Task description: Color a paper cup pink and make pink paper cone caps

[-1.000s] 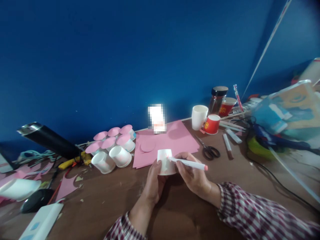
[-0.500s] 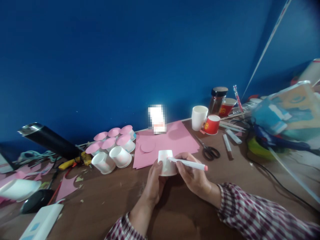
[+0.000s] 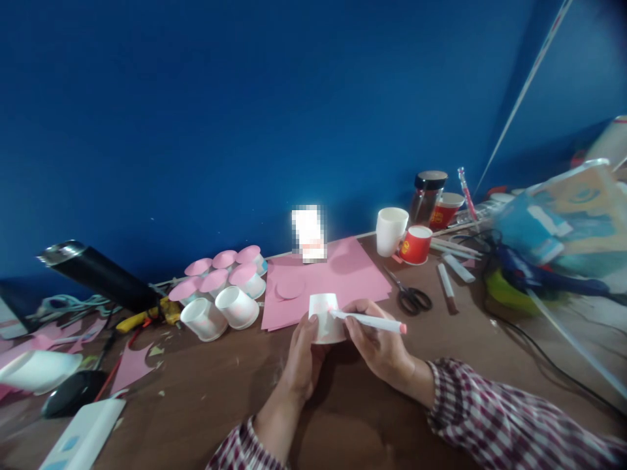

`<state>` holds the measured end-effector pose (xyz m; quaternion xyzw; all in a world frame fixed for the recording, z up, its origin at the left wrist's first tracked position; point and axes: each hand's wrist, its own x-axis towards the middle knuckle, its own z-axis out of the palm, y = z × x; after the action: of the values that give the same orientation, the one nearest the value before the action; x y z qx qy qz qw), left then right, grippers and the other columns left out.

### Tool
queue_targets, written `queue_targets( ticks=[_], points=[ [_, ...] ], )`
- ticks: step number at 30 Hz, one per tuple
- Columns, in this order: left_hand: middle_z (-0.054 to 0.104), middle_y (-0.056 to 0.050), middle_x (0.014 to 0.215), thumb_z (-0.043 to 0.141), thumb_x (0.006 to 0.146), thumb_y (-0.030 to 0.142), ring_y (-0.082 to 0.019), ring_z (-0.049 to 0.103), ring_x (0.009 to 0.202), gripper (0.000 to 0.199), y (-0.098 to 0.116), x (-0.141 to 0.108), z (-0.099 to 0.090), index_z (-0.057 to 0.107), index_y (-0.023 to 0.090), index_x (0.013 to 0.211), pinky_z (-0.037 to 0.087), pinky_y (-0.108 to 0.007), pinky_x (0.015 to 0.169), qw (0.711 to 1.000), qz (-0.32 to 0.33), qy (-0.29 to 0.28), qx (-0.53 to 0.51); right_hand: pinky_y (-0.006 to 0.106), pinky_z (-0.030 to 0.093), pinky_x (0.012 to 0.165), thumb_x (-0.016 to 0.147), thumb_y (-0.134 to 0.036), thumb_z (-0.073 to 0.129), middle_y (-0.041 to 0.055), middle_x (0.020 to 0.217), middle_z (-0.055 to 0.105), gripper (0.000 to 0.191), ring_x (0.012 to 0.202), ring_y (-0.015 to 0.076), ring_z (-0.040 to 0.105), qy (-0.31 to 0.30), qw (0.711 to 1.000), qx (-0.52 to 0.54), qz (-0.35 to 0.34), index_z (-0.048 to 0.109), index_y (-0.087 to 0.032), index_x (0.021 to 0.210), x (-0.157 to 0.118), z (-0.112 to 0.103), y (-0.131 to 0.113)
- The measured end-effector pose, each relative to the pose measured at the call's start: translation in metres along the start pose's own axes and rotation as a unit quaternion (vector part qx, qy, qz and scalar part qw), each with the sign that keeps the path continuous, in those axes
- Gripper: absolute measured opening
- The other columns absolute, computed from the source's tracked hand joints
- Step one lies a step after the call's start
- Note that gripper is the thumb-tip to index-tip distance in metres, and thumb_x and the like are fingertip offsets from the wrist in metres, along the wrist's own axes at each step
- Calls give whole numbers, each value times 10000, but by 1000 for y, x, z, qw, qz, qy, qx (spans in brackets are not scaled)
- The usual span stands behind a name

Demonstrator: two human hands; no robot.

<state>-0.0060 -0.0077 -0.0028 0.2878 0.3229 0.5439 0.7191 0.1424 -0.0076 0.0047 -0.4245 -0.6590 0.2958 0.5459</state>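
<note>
My left hand [image 3: 304,359] is closed round the left side of a white paper cup [image 3: 323,329], which stands upside down over the brown table and carries faint pink marks. In my right hand [image 3: 373,339] is a white marker [image 3: 371,322] with a pink end, its tip against the cup's wall. Pink paper sheets [image 3: 337,271] lie just behind the cup, with a cut pink paper circle [image 3: 290,286] on top. To the left, two plain white cups [image 3: 237,307] stand upside down before several cups topped with pink discs [image 3: 214,281].
Scissors [image 3: 413,299] and a marker cap-side pen [image 3: 446,281] lie to the right. A white cup [image 3: 390,232], a red cup [image 3: 416,245] and a lidded jar [image 3: 428,199] stand behind. A black cylinder [image 3: 98,277], a glue gun-like yellow tool [image 3: 137,320] and paper scraps [image 3: 131,367] lie left.
The marker's tip has shifted very slightly on the cup's wall, and the pink marks there look a little fuller. Both hands keep nearly the same place.
</note>
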Motion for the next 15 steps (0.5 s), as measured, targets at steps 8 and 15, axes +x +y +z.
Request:
queue_targets(
  ticks=[8, 15],
  points=[
    [697, -124, 1000, 608, 845, 433, -273, 650, 937, 397, 2, 0, 2, 650, 95, 1050, 468, -405, 894, 1000, -19, 6, -4, 242, 464, 583, 923, -239, 523, 16, 761, 601, 79, 636, 135, 557, -1, 1000, -15, -12, 583, -192, 941, 1, -1, -1],
    [695, -136, 1035, 580, 865, 431, -281, 651, 956, 412, 2, 0, 0, 637, 86, 1081, 466, -416, 911, 999, -26, 8, -18, 246, 467, 583, 923, -248, 528, 19, 775, 605, 78, 645, 141, 563, -4, 1000, -21, -7, 582, -197, 946, 0, -1, 2]
  ],
)
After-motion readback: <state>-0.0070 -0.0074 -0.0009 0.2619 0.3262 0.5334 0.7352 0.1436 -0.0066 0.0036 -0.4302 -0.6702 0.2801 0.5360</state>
